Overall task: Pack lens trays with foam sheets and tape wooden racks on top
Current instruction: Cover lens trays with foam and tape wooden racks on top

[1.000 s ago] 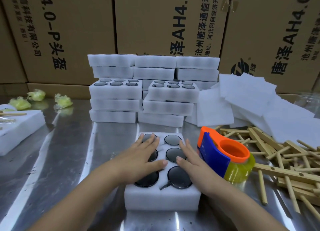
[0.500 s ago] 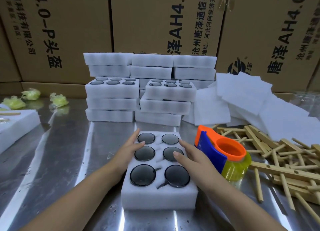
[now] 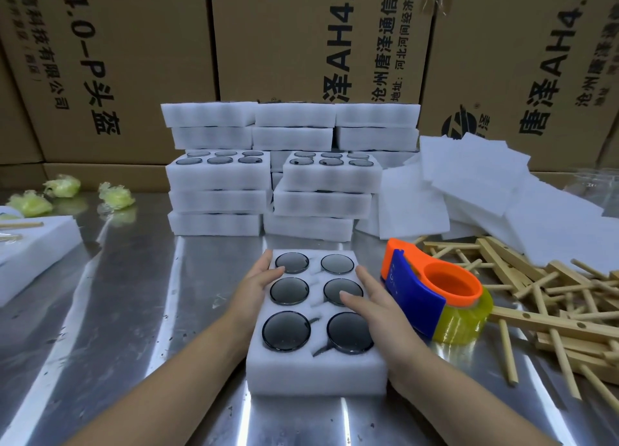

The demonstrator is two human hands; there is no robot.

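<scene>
A white foam lens tray [image 3: 316,372] with several dark round lenses lies on the steel table in front of me. My left hand [image 3: 256,286] holds its left side, thumb on the top face and fingers down the side. My right hand [image 3: 375,306] holds the right side, thumb resting over a middle lens. A heap of thin white foam sheets [image 3: 475,191] lies at the back right. Wooden racks [image 3: 549,298] lie in a loose pile at the right. An orange and blue tape dispenser [image 3: 432,291] with yellow tape stands just right of the tray.
Stacks of foam trays [image 3: 288,174] stand behind, against cardboard boxes [image 3: 301,43]. Another foam block [image 3: 33,254] lies at the left edge. Crumpled yellow-green wads [image 3: 114,194] sit at the back left. Bare steel table [image 3: 127,311] shows on the left.
Both hands slid off the top of the tray outward to its left and right sides, uncovering the lenses. The tray has stayed in place.
</scene>
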